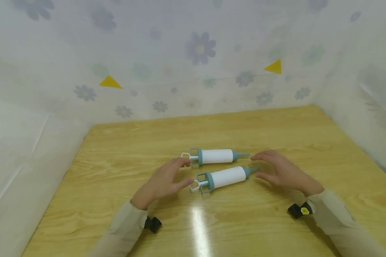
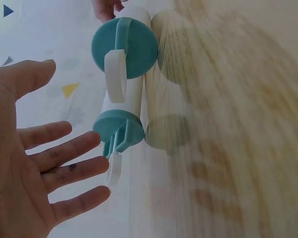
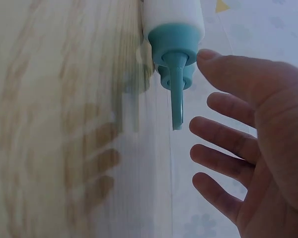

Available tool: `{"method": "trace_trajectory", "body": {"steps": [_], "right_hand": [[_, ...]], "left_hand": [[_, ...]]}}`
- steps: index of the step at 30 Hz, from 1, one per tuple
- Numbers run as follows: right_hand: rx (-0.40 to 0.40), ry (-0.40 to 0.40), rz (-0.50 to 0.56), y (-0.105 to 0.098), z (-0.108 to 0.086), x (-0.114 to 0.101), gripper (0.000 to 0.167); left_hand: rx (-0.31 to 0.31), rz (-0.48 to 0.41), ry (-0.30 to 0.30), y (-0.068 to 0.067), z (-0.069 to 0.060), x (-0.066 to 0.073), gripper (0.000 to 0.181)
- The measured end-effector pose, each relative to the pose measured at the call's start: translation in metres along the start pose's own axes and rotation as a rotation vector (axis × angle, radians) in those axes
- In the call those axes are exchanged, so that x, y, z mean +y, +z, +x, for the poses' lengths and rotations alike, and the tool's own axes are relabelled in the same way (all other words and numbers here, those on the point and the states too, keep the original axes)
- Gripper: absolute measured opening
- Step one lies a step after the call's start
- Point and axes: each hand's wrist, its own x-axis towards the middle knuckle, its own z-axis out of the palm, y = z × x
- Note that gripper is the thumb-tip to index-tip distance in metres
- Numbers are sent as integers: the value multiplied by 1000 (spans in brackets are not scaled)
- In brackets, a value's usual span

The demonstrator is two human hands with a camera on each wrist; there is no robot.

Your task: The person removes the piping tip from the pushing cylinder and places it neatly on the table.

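Two large syringe-like tools lie side by side on the table, each with a white barrel, teal end pieces, a thin teal nozzle pointing right and a white ring handle at the left. My left hand (image 1: 162,182) hovers by the handle ends, fingers spread, with its thumb close to the ring of the nearer syringe (image 1: 229,177) and its fingertips by the farther syringe (image 1: 217,156). At the nozzle ends, my right hand (image 1: 283,171) is held with fingers loosely extended. The right wrist view shows the nearer teal nozzle (image 3: 177,94) beside those fingers, nothing gripped.
The wooden table (image 1: 141,139) meets a floral-patterned white curtain (image 1: 161,53) at its back, with similar sheets on both sides. Yellow triangles (image 1: 110,82) mark the back curtain. A bright reflection lies on the tabletop in front of the syringes.
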Motion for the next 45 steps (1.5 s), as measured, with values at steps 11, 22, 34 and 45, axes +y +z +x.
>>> {"method": "trace_trajectory", "body": {"steps": [11, 22, 34, 45], "right_hand": [[-1, -27, -11, 0, -1, -4, 48], [-16, -21, -4, 4, 1, -8, 47], [-7, -55, -9, 9, 3, -10, 48], [-8, -57, -3, 11, 5, -11, 46]], "left_hand": [[-39, 15, 46, 11, 8, 9, 57], [-28, 72, 119, 19, 15, 16, 60], [-78, 122, 112, 30, 22, 24, 65], [-98, 121, 113, 34, 27, 29, 63]]}}
